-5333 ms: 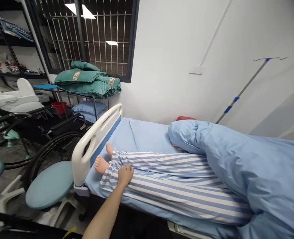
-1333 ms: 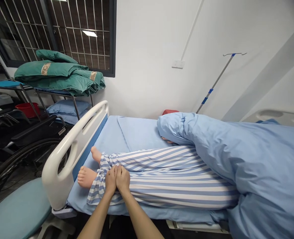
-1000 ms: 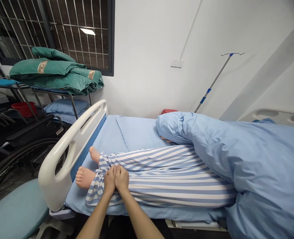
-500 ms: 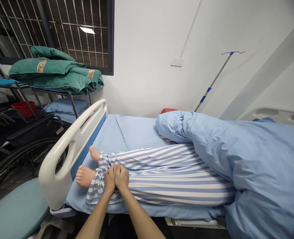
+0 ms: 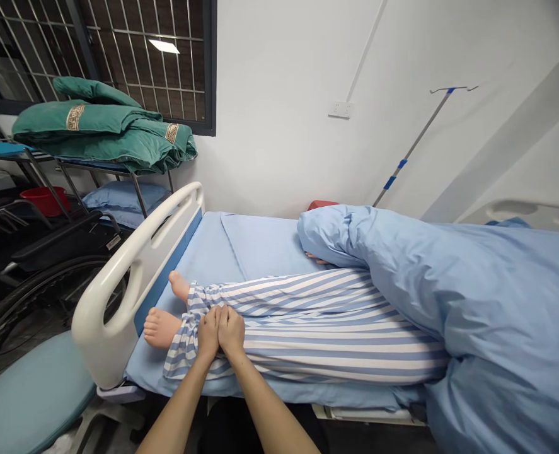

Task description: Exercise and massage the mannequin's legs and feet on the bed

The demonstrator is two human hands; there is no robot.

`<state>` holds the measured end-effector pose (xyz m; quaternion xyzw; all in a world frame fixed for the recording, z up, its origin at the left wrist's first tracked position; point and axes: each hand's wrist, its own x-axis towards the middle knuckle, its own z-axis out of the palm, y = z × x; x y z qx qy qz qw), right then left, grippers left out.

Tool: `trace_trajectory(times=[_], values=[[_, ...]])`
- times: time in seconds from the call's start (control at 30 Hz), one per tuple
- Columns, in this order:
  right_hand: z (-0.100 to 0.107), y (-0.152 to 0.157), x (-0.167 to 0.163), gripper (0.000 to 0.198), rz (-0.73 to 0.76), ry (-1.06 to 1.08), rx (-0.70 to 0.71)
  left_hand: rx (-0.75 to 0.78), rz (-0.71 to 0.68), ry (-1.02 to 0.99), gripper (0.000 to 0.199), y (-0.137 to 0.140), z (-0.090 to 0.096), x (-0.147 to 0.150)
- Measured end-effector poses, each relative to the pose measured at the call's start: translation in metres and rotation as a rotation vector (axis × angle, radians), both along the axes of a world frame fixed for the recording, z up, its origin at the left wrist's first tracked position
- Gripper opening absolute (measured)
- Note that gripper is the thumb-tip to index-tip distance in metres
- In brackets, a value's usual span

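Note:
Both my hands are side by side on the lower leg in blue-and-white striped trousers (image 5: pixel 336 347) of a figure lying on the bed. My left hand (image 5: pixel 208 332) is nearer the ankle and my right hand (image 5: pixel 231 331) touches it on the knee side. Their fingers curl over the far side of the leg, so the fingertips are hidden. Two bare, doll-like feet (image 5: pixel 161 328) stick out of the trouser cuffs to the left of my hands. A light blue quilt (image 5: pixel 449 277) covers the upper body, and some fingers (image 5: pixel 317 258) peek out under its edge.
A white footboard (image 5: pixel 102 315) bounds the bed's left end. Beyond it are a wheelchair (image 5: pixel 57 252), a round teal stool seat (image 5: pixel 28 397) and a rack with folded green quilts (image 5: pixel 104 132). An IV pole (image 5: pixel 416 142) rises behind the bed.
The camera view has tilted slightly, so most of the scene sits a little higher. My hands keep the same place on the leg.

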<state>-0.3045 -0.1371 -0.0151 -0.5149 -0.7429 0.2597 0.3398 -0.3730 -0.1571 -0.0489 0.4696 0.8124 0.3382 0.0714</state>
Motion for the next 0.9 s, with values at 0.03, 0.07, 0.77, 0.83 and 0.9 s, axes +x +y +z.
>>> trace_trajectory(times=[0.03,0.07,0.77,0.83,0.9], values=[[-0.0001,0.0002,-0.0001,0.050,0.002,-0.005,-0.004,-0.004,-0.007,0.005,0.030,-0.0003,0.0006,0.0003],[-0.0002,0.0003,-0.0002,0.050,0.003,-0.011,-0.009,-0.007,-0.012,0.005,0.030,-0.0006,0.0015,0.0006],[0.0051,0.0009,-0.0053,0.048,0.048,-0.077,-0.058,-0.082,0.074,0.014,0.030,-0.0012,0.0034,-0.0022],[0.0034,0.0013,-0.0045,0.048,0.059,-0.061,-0.051,-0.091,0.090,0.015,0.032,-0.0011,0.0039,-0.0012],[0.0018,0.0025,-0.0028,0.048,0.071,-0.043,-0.051,-0.095,0.094,0.031,0.033,-0.0016,0.0055,0.0001]])
